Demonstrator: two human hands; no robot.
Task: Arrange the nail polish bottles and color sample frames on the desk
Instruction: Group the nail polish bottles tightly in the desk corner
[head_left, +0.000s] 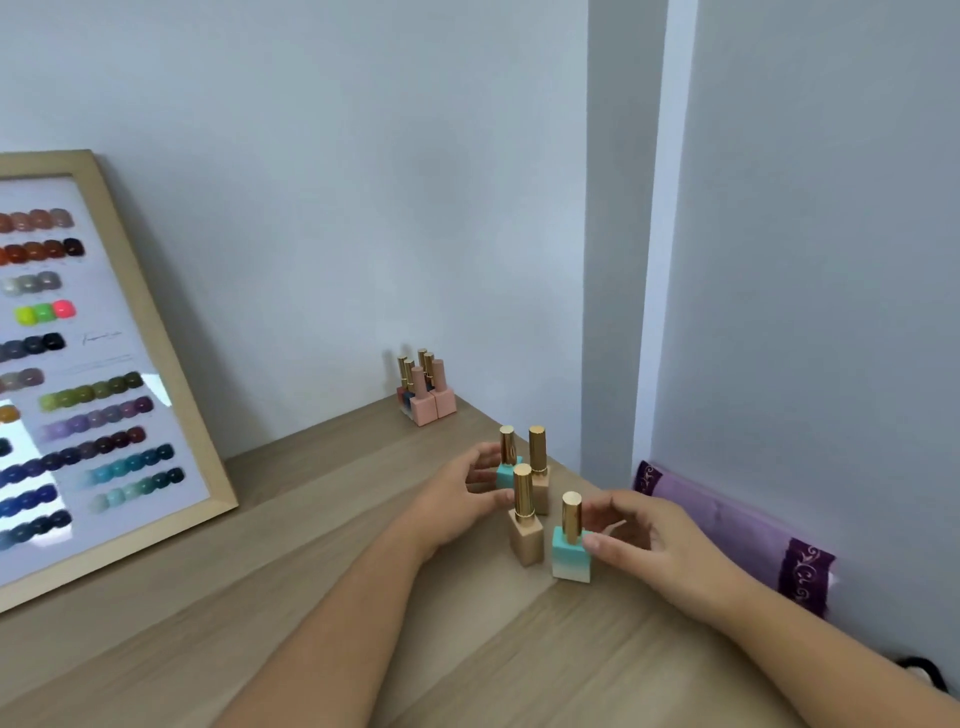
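Several gold-capped nail polish bottles stand near the desk's right edge. My right hand (649, 540) pinches the nearest turquoise-and-white bottle (570, 545) by its base. My left hand (462, 493) has its fingers around the far turquoise bottle (506, 462); a beige bottle (525, 525) stands right beside its fingertips. Another beige bottle (538, 467) stands behind. A cluster of pink and dark bottles (427, 392) sits at the desk's back corner. A wooden-framed color sample board (93, 374) leans against the wall at the left.
The wooden desk (311, 597) ends close to the right of the bottles. A purple patterned cloth (737, 530) lies along the wall beyond that edge. A dark object (922, 670) shows at the far right.
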